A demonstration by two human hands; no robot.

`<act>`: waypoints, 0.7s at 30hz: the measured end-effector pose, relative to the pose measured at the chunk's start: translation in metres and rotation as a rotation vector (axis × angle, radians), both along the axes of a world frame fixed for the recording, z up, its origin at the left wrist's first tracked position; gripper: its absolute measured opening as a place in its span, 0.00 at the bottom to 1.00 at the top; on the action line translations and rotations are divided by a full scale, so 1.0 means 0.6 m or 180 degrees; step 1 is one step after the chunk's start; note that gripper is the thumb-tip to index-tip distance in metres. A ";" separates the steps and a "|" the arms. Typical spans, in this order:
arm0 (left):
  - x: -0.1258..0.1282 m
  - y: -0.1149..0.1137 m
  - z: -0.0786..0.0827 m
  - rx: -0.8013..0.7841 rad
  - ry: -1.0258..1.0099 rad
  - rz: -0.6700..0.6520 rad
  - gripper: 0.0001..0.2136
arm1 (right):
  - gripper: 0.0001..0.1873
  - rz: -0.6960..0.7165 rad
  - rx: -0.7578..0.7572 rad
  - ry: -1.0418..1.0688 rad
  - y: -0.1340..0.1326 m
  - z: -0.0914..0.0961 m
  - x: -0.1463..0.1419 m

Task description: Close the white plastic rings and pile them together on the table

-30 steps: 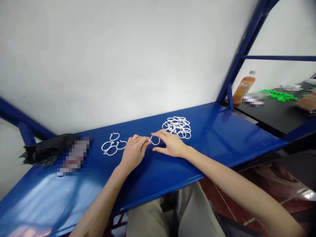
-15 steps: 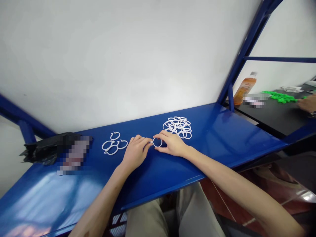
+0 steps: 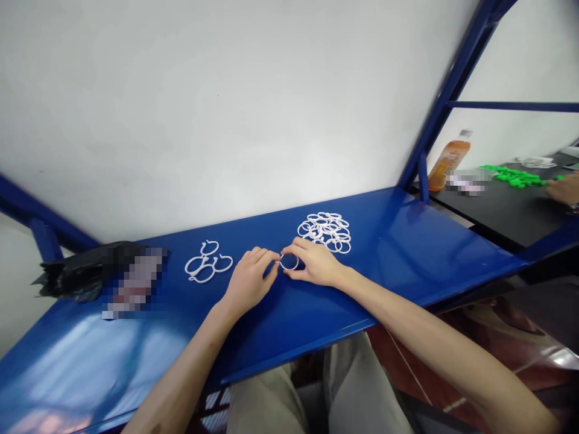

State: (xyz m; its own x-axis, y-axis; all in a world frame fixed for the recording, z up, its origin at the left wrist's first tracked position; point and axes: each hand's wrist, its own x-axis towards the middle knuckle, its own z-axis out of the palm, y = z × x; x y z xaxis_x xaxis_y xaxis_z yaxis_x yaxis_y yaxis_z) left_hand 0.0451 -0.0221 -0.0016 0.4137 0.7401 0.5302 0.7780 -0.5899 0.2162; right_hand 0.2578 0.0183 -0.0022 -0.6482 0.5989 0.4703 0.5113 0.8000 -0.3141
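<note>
Between my two hands, just above or on the blue table (image 3: 289, 331), is a white plastic ring (image 3: 290, 269). At its left side, the thumb and fingertips of my left hand (image 3: 248, 278) pinch the rim; the exact contact is partly hidden. My right hand (image 3: 316, 263) curves thumb and fingers around the opposite side and grips it. A few rings with gaps in their loops (image 3: 202, 281) lie to the left of my left hand. Beyond my right hand sits a heap of similar white rings (image 3: 332, 231), most looking closed.
A black plastic bag (image 3: 85, 274) and a blurred-out item (image 3: 136, 283) lie at the left end. The white wall (image 3: 226, 120) rises behind the table. On a dark table to the right are an orange drink bottle (image 3: 450, 161), green pieces (image 3: 518, 176) and another person's hand (image 3: 565, 190).
My left thumb and fingers have parted slightly at the ring's left side, and the ring has shifted a little. The loose rings and the heap stay as they were.
</note>
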 end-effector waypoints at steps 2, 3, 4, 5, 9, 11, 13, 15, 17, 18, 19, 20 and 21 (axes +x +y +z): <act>0.000 -0.001 0.000 0.0059 0.0071 0.0025 0.06 | 0.18 0.0025 0.0034 -0.0044 -0.001 0.001 0.000; 0.000 -0.001 0.000 0.0083 0.0107 0.0035 0.06 | 0.18 0.0041 0.0051 -0.0065 -0.001 0.001 0.000; 0.000 -0.002 0.000 0.0102 0.0137 0.0039 0.06 | 0.18 0.0054 0.0064 -0.0082 -0.001 0.001 0.000; 0.000 -0.002 0.000 0.0114 0.0158 0.0040 0.06 | 0.18 0.0059 0.0068 -0.0093 -0.001 0.001 0.000; 0.000 -0.001 -0.001 0.0107 0.0150 0.0024 0.06 | 0.20 0.0030 0.0050 -0.0078 0.000 0.000 0.001; 0.000 0.000 -0.003 0.0110 0.0096 0.0007 0.06 | 0.22 -0.0003 0.0034 -0.0054 0.000 -0.002 0.000; -0.002 0.003 -0.005 0.0110 0.0014 0.0065 0.06 | 0.23 -0.0044 0.0041 -0.0034 0.003 -0.003 -0.001; -0.006 0.006 -0.007 0.0066 -0.0002 0.0251 0.09 | 0.24 -0.0181 0.0101 0.0006 0.009 -0.003 0.002; -0.012 0.009 -0.006 -0.0018 0.0142 0.0541 0.12 | 0.24 -0.0468 0.0202 0.0101 0.020 -0.002 0.011; -0.015 0.010 -0.005 -0.0068 0.0264 0.0705 0.14 | 0.24 -0.0657 0.0247 0.0172 0.028 -0.001 0.019; -0.019 0.010 -0.003 -0.0118 0.0402 0.0865 0.15 | 0.23 -0.0867 0.0274 0.0249 0.036 0.001 0.029; -0.023 0.010 -0.002 -0.0168 0.0536 0.1021 0.16 | 0.23 -0.1081 0.0284 0.0320 0.045 0.002 0.040; -0.026 0.010 0.000 -0.0222 0.0654 0.1160 0.17 | 0.22 -0.1300 0.0260 0.0368 0.053 0.003 0.053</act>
State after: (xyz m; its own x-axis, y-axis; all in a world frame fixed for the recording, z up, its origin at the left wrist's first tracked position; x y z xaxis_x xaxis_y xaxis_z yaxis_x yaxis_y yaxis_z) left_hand 0.0298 -0.0162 -0.0016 0.2102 0.8887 0.4075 0.9641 -0.2576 0.0644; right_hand 0.2893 0.0501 -0.0006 -0.3059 0.7531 0.5824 0.7563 0.5639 -0.3319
